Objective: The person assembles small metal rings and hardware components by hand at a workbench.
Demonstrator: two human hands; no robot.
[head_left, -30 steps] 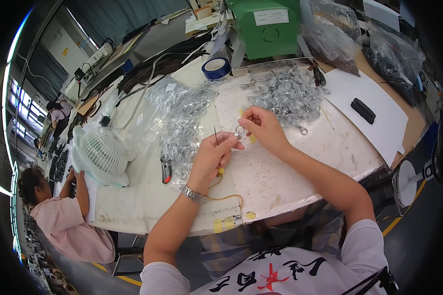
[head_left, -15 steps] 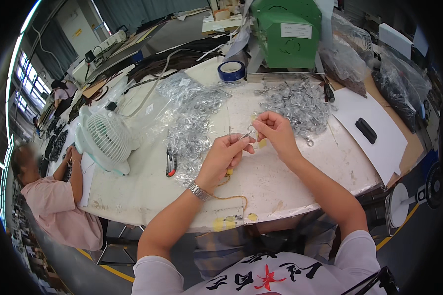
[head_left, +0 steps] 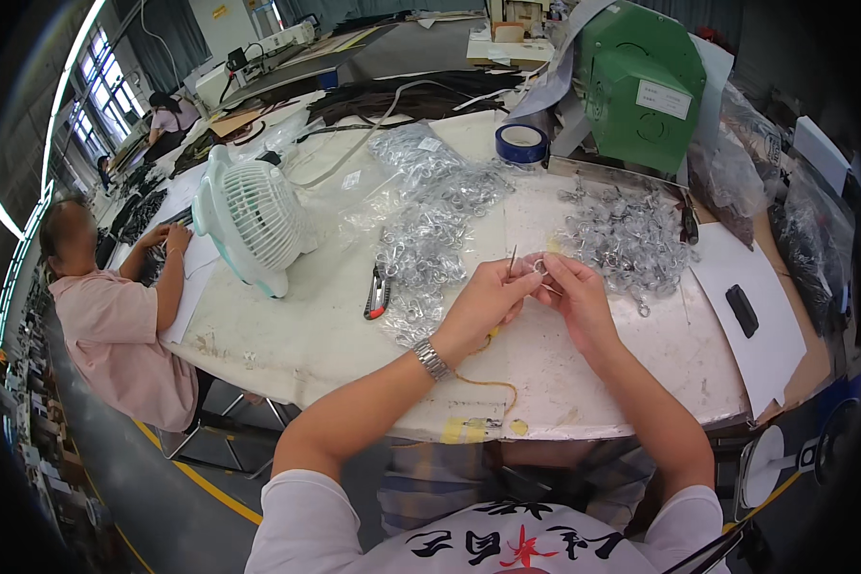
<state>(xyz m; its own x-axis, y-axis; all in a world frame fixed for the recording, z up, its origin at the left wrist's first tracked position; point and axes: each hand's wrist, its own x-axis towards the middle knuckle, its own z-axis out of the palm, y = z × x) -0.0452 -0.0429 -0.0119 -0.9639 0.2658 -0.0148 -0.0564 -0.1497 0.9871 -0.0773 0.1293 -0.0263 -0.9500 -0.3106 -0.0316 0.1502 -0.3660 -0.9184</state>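
My left hand (head_left: pixel 489 302), with a metal watch (head_left: pixel 431 360) on the wrist, is closed over the worktable. A thin pointed metal tool (head_left: pixel 514 254) sticks up out of its fist. Opposite it, my right hand (head_left: pixel 584 298) pinches a small silver metal ring (head_left: pixel 540 267). The fingertips of both hands meet at the ring, partly hiding it. Below the left hand a yellow cord (head_left: pixel 493 384) trails over the tabletop. Silver metal clasps in clear plastic lie in one pile (head_left: pixel 627 234) beyond my right hand and another pile (head_left: pixel 429 244) beyond my left.
A red-and-black box cutter (head_left: pixel 377 293) and a pale green fan (head_left: pixel 251 222) stand to the left. Blue tape (head_left: pixel 521 144) lies before a green machine (head_left: pixel 636 91). A black object (head_left: pixel 741 311) rests on white paper (head_left: pixel 770 359). A co-worker (head_left: pixel 115 316) sits at far left.
My hands have come closer together, and the right fingers now meet the left ones around the ring. The whole view has shifted, so the table appears further right and tilted.
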